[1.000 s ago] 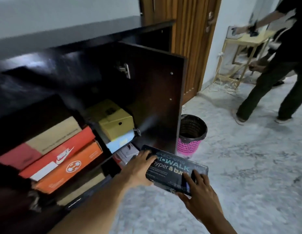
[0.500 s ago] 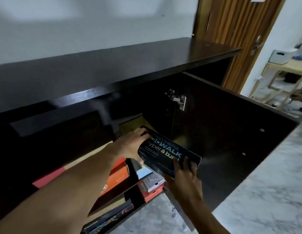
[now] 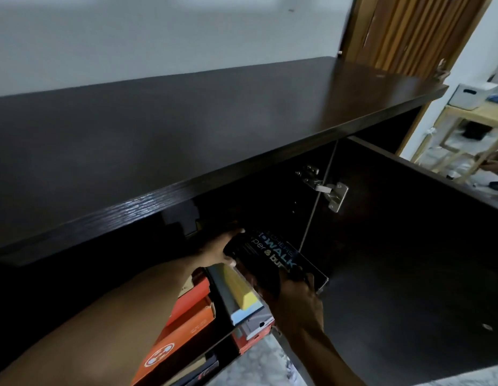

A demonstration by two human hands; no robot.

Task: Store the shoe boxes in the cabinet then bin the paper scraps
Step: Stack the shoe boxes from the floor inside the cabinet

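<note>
A black shoe box (image 3: 272,256) with white and blue lettering sits tilted inside the dark cabinet (image 3: 186,135), on top of a yellow box (image 3: 238,288). My left hand (image 3: 218,249) grips its far left end under the cabinet top. My right hand (image 3: 295,299) holds its near right end, fingers curled over the edge. Red and orange shoe boxes (image 3: 192,316) are stacked in the compartment to the left. No paper scraps or bin are in view.
The cabinet door (image 3: 409,246) stands open on the right, on a metal hinge (image 3: 335,196). More boxes (image 3: 252,332) lie under the yellow one. A wooden door (image 3: 415,32) and a light wooden table (image 3: 470,129) are at the far right, with marble floor (image 3: 264,366) below.
The black box has moved deeper into the cabinet onto the yellow box. Both hands moved in with it, and my view has come closer to the cabinet top.
</note>
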